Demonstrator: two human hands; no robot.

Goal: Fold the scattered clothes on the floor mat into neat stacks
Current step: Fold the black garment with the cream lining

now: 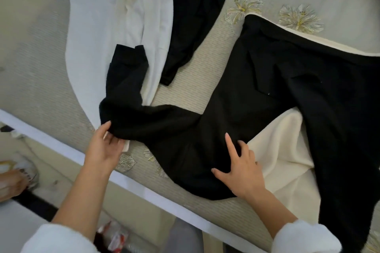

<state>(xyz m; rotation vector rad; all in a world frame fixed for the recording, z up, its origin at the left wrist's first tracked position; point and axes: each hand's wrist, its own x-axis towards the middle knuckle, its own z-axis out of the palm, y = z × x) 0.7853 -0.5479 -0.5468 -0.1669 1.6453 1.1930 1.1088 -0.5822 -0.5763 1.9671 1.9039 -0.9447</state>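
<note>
left grip [102, 150] holding black garment [236, 98], floor mat [195, 80]

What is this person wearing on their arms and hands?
Both arms are in fluffy white sleeves, the left sleeve and right sleeve, which end well short of the wrists and leave the forearms bare. The left hand and right hand are bare too: no gloves, rings, watch or bracelet show. The fingernails look fairly long.

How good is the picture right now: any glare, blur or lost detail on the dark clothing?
Head view: light soft and even, no glare; the black garment reads near-solid black, folds barely visible; slight softness overall, worst at the lower-left corner, though the left hand and right hand show clear outlines.
</note>
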